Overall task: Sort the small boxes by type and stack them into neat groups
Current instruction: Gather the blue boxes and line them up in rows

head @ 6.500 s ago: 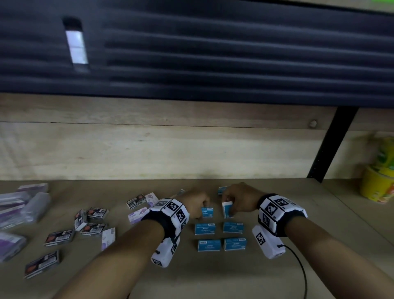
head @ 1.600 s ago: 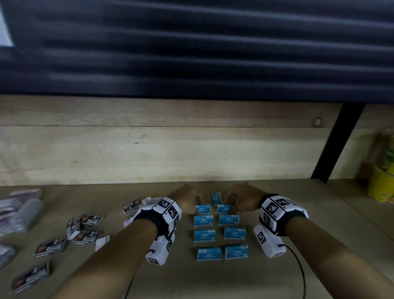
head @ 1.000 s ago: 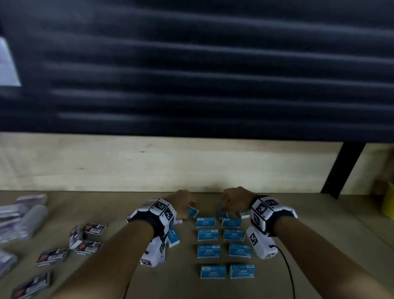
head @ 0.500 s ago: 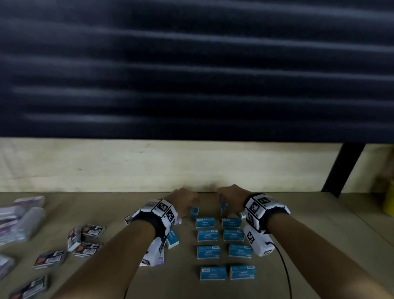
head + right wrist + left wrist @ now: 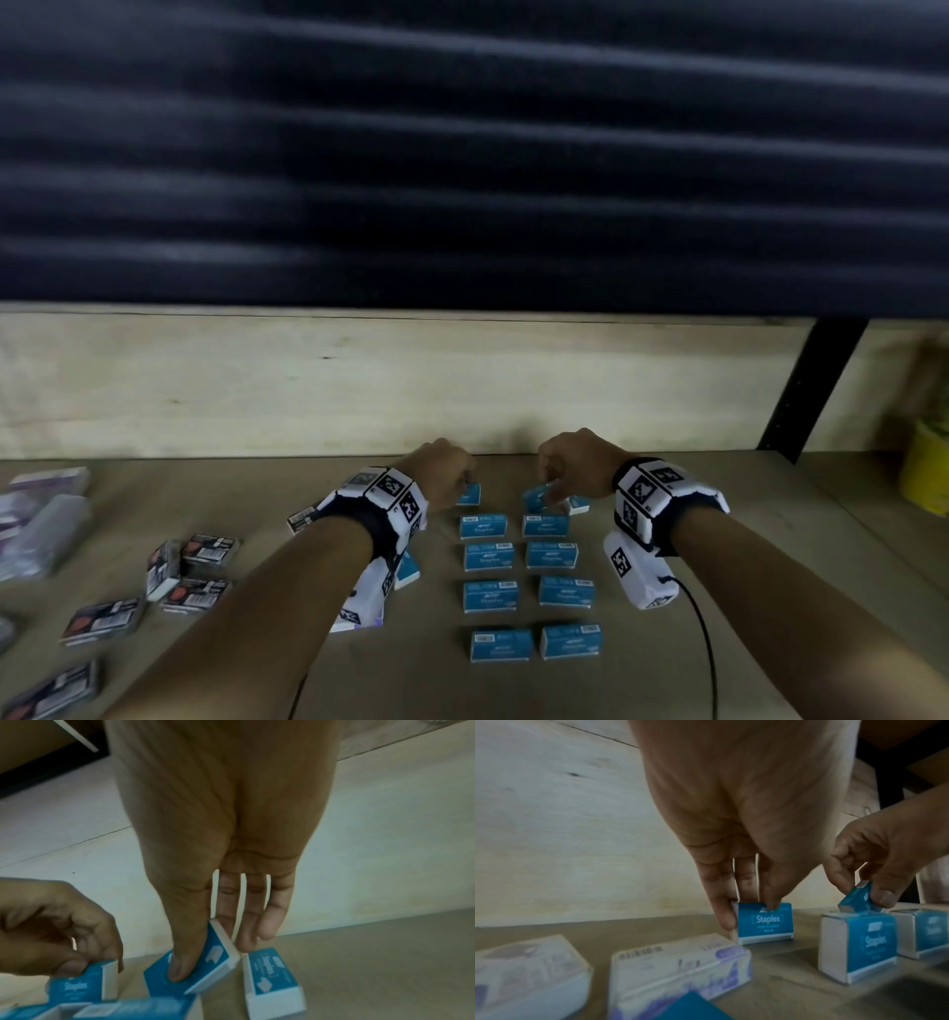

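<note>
Several blue staples boxes lie in two columns on the wooden shelf. At the far end of the left column my left hand pinches one blue box that stands on the shelf. My right hand pinches another blue box, tilted and lifted just above the far end of the right column. One more blue box lies right beside it. Another blue box lies under my left wrist.
Dark boxes with red marks are scattered at the left. Purple-and-white boxes lie near my left hand, and clear packets at the far left. A wooden back wall stands just behind. A yellow tub stands at the right.
Both hands have stayed at the far end of the blue columns. The left hand's box has come down to the shelf; the right one's is still tilted in the fingers.
</note>
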`<state>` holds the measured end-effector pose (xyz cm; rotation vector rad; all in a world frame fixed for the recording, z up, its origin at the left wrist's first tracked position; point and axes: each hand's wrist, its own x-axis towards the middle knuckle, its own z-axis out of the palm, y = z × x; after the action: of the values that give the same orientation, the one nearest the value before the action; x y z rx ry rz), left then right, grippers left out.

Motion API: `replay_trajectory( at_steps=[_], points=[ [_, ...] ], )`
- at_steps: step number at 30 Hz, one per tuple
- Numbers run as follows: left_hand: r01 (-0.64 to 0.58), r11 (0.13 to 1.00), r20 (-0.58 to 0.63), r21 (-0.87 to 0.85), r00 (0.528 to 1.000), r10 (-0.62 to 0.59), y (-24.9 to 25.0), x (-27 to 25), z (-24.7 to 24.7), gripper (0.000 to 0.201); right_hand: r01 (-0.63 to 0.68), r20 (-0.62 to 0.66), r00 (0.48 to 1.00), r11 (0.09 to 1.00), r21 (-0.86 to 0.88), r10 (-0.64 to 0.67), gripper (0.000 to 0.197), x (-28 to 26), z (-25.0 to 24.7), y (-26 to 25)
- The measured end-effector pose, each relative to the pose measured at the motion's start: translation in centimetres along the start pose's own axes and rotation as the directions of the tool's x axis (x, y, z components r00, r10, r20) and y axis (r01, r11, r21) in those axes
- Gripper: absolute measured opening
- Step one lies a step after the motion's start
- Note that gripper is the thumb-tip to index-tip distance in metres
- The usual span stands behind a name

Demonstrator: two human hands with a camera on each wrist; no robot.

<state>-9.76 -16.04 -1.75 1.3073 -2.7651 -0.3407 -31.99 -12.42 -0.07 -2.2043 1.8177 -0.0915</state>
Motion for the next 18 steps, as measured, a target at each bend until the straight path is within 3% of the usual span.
replay_trajectory(
  at_steps=[18],
  points=[
    [-0.078,0.991,0.083,-0.108,0.993,0.087,1.2,0.2,-0.2,0.030,0.003,0.046,0.999,0.997,0.072,-0.006,0.016,-1.1,0.0,0.5]
  ],
)
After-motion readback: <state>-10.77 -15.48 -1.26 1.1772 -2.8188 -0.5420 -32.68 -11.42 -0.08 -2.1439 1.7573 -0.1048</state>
